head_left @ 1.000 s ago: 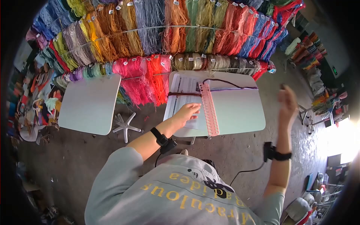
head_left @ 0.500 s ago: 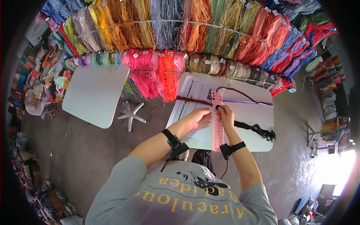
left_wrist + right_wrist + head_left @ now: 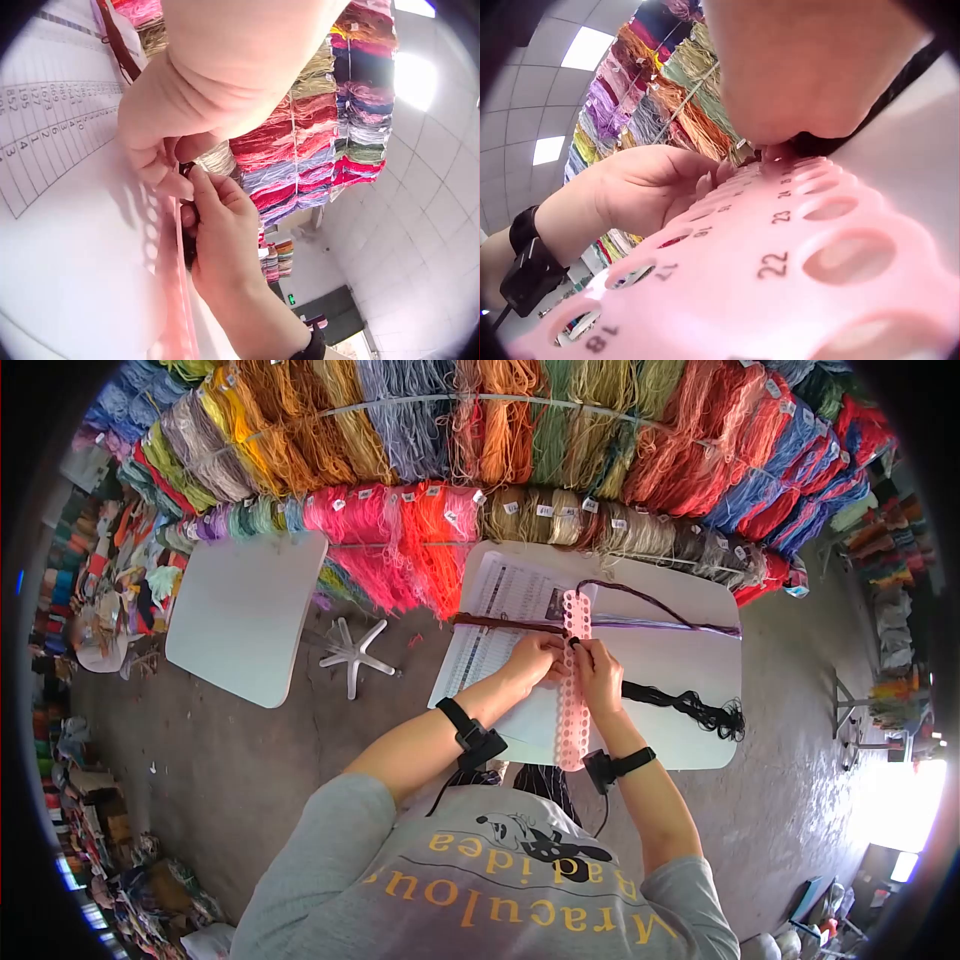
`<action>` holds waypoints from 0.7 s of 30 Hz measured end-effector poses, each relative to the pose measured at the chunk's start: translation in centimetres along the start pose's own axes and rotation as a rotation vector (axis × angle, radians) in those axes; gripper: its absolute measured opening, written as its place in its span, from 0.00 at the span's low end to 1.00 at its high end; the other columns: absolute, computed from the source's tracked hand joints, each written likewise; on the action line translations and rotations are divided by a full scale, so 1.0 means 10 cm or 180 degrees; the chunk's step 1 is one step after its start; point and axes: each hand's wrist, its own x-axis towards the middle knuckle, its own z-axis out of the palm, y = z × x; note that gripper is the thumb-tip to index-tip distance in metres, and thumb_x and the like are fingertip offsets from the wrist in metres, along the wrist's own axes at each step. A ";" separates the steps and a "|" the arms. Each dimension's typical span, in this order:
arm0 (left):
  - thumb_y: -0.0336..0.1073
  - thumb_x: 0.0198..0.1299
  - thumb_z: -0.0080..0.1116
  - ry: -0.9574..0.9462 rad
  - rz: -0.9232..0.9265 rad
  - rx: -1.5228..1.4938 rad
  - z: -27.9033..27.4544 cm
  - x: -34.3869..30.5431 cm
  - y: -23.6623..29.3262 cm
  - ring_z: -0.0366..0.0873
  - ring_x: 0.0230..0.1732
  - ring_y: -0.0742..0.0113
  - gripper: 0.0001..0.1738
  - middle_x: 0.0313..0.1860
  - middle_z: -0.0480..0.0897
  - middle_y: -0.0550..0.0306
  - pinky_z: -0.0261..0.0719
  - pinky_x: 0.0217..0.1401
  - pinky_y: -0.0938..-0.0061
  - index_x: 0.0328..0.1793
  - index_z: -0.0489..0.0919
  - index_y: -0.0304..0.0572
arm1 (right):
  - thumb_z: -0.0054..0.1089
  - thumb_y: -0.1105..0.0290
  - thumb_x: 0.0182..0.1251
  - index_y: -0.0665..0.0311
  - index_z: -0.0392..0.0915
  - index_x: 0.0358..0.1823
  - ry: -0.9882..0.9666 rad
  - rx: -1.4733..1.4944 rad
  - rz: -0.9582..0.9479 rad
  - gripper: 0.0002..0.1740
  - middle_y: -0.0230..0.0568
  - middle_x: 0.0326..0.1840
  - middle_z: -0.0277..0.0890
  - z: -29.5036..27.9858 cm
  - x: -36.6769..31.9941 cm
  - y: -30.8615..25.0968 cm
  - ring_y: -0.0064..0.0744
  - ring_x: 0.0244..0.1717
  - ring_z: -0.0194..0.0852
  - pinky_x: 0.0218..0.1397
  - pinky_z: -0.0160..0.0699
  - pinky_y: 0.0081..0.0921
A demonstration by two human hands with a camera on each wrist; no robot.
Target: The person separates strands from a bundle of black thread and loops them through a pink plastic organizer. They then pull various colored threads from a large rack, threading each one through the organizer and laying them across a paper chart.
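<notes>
A pink thread organizer strip (image 3: 572,732) with numbered holes (image 3: 847,255) along both edges lies over the white table. My left hand (image 3: 533,663) grips its left edge; in the left wrist view, its fingers come round both faces of the strip. On the other edge, my right hand (image 3: 601,680) pinches a black thread skein (image 3: 682,707) at a hole, fingertips close to those of the left hand. The skein's wavy tail trails right across the table. Farther up the strip, a dark brown skein (image 3: 505,623) and a purple-blue one (image 3: 650,624) hang from holes.
A printed number chart (image 3: 490,595) lies under the strip's left side on the white table (image 3: 680,670). Racks of colored thread skeins (image 3: 400,430) stand behind. To the left are another white table (image 3: 245,620) and a white chair base (image 3: 353,656).
The right hand has come in from the far right with the black skein and reached the strip. The left hand has moved up against the strip's edge, its fingers now gripping it.
</notes>
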 end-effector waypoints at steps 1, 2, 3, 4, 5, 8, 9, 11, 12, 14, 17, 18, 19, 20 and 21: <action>0.28 0.64 0.50 0.0059 -0.0024 -0.0149 0.01 0.01 0.02 0.81 0.29 0.69 0.09 0.34 0.81 0.54 0.80 0.29 0.78 0.47 0.77 0.32 | 0.59 0.75 0.63 0.67 0.78 0.37 -0.0067 0.0070 -0.0144 0.03 0.46 0.28 0.78 -0.02 0.01 -0.01 0.38 0.25 0.77 0.30 0.74 0.29; 0.25 0.62 0.50 0.0116 -0.0044 -0.0298 0.02 0.01 0.04 0.81 0.26 0.68 0.09 0.30 0.81 0.51 0.80 0.26 0.77 0.46 0.77 0.30 | 0.59 0.75 0.63 0.68 0.78 0.37 -0.0131 0.0138 -0.0290 0.04 0.45 0.28 0.78 -0.04 0.02 -0.02 0.37 0.25 0.76 0.30 0.74 0.28; 0.25 0.62 0.50 0.0119 -0.0048 -0.0307 0.03 0.01 0.06 0.81 0.26 0.68 0.09 0.30 0.81 0.51 0.80 0.26 0.77 0.46 0.77 0.30 | 0.59 0.75 0.63 0.68 0.78 0.37 -0.0141 0.0137 -0.0289 0.04 0.45 0.28 0.78 -0.06 0.04 -0.03 0.37 0.25 0.76 0.30 0.74 0.28; 0.26 0.63 0.50 0.0120 0.0013 -0.0234 0.03 0.00 0.07 0.82 0.26 0.67 0.09 0.30 0.82 0.51 0.80 0.26 0.77 0.45 0.78 0.29 | 0.60 0.75 0.62 0.68 0.78 0.37 -0.0270 0.0202 -0.0305 0.05 0.47 0.30 0.78 -0.08 0.05 -0.03 0.41 0.26 0.77 0.31 0.75 0.30; 0.26 0.63 0.49 0.0119 0.0072 -0.0163 0.03 -0.01 0.08 0.82 0.26 0.67 0.09 0.30 0.82 0.50 0.80 0.27 0.77 0.44 0.78 0.28 | 0.60 0.75 0.61 0.68 0.79 0.37 -0.0400 0.0265 -0.0320 0.05 0.48 0.32 0.78 -0.10 0.06 -0.03 0.46 0.28 0.78 0.32 0.76 0.32; 0.26 0.64 0.49 -0.0024 0.0215 -0.0151 -0.02 0.10 -0.01 0.82 0.26 0.66 0.09 0.29 0.82 0.50 0.81 0.28 0.77 0.42 0.78 0.27 | 0.60 0.75 0.61 0.69 0.79 0.39 -0.0755 0.0428 -0.0018 0.07 0.48 0.30 0.78 -0.13 0.11 -0.04 0.42 0.29 0.79 0.33 0.76 0.29; 0.26 0.64 0.49 -0.0025 0.0211 -0.0156 -0.02 0.11 -0.01 0.82 0.26 0.66 0.09 0.29 0.82 0.50 0.81 0.28 0.77 0.42 0.78 0.27 | 0.60 0.75 0.61 0.69 0.79 0.39 -0.0759 0.0424 -0.0015 0.07 0.48 0.30 0.78 -0.15 0.14 -0.06 0.42 0.29 0.79 0.33 0.76 0.29; 0.26 0.63 0.49 -0.0090 0.0212 -0.0260 -0.02 0.11 -0.01 0.82 0.24 0.67 0.09 0.28 0.82 0.51 0.81 0.28 0.77 0.39 0.78 0.27 | 0.59 0.73 0.60 0.70 0.79 0.39 -0.0988 0.0542 0.0419 0.08 0.49 0.30 0.79 -0.16 0.19 -0.11 0.39 0.31 0.80 0.35 0.76 0.28; 0.26 0.63 0.49 -0.0090 0.0205 -0.0263 -0.03 0.12 -0.02 0.82 0.24 0.67 0.09 0.28 0.82 0.51 0.81 0.28 0.77 0.39 0.78 0.27 | 0.59 0.73 0.60 0.70 0.79 0.39 -0.0992 0.0540 0.0426 0.08 0.49 0.30 0.79 -0.16 0.21 -0.09 0.39 0.31 0.80 0.35 0.76 0.28; 0.26 0.63 0.49 -0.0046 0.0564 0.0319 -0.04 0.14 -0.04 0.81 0.23 0.67 0.08 0.26 0.82 0.51 0.81 0.26 0.76 0.36 0.78 0.28 | 0.59 0.70 0.59 0.71 0.78 0.40 -0.1202 0.0694 0.0600 0.12 0.42 0.27 0.77 -0.15 0.25 -0.03 0.24 0.25 0.75 0.30 0.73 0.23; 0.27 0.62 0.49 -0.0120 0.0694 0.0593 -0.06 0.14 -0.05 0.81 0.24 0.69 0.09 0.25 0.81 0.53 0.79 0.25 0.77 0.39 0.79 0.28 | 0.57 0.64 0.57 0.70 0.75 0.44 -0.1557 0.0562 0.0931 0.18 0.53 0.29 0.79 -0.21 0.32 -0.09 0.46 0.33 0.81 0.39 0.77 0.34; 0.27 0.62 0.49 -0.0125 0.0676 0.0597 -0.06 0.12 -0.03 0.81 0.24 0.69 0.09 0.25 0.81 0.53 0.79 0.25 0.77 0.39 0.79 0.28 | 0.55 0.65 0.56 0.67 0.69 0.49 -0.1601 0.0439 0.0953 0.21 0.57 0.32 0.78 -0.21 0.30 -0.12 0.55 0.36 0.80 0.41 0.76 0.40; 0.27 0.62 0.50 -0.0110 0.0799 0.0765 -0.06 0.12 0.00 0.80 0.23 0.70 0.08 0.23 0.81 0.54 0.78 0.24 0.77 0.38 0.79 0.28 | 0.55 0.65 0.56 0.67 0.69 0.49 -0.1600 0.0444 0.0966 0.21 0.57 0.32 0.78 -0.19 0.27 -0.10 0.55 0.36 0.80 0.41 0.76 0.40; 0.28 0.61 0.51 -0.0090 0.0928 0.0929 -0.05 0.11 0.02 0.80 0.21 0.70 0.08 0.21 0.80 0.54 0.78 0.23 0.77 0.37 0.79 0.27 | 0.55 0.65 0.57 0.65 0.66 0.51 -0.1341 0.0361 0.0689 0.21 0.59 0.33 0.77 -0.15 0.22 -0.06 0.59 0.37 0.78 0.42 0.75 0.42; 0.28 0.61 0.51 -0.0088 0.0925 0.0927 -0.05 0.10 0.05 0.80 0.21 0.70 0.08 0.21 0.80 0.54 0.78 0.23 0.77 0.37 0.79 0.27 | 0.54 0.66 0.58 0.64 0.63 0.52 -0.1086 0.0276 0.0410 0.21 0.60 0.35 0.77 -0.14 0.20 -0.07 0.62 0.38 0.77 0.42 0.75 0.45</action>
